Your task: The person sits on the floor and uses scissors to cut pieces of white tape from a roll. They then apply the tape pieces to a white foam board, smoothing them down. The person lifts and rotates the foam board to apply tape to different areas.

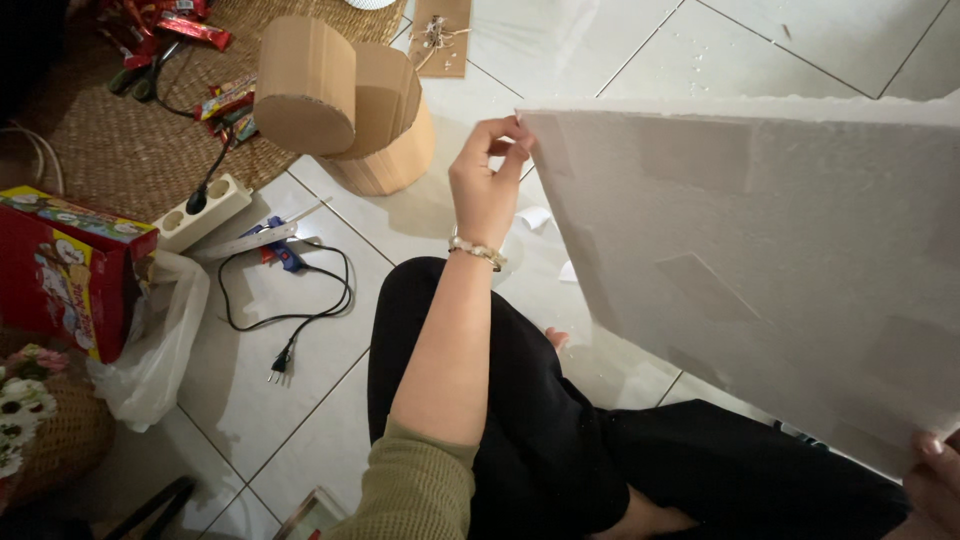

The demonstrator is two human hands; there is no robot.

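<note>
A white foam board is held tilted above the lap, pinched at its corner by the left hand and gripped at its lower edge by the right hand.

matt white foam board, corrugated cardboard cylinders, glossy floor tiles

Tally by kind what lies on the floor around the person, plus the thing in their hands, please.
White foam board, pinched by left hand and right hand: 1
Cardboard cylinders, stacked: 3
Glue gun with black cord: 1
White power strip: 1
Red printed box: 1
Clear plastic bag: 1
Scissors on woven mat: 1
Total: 9
</note>
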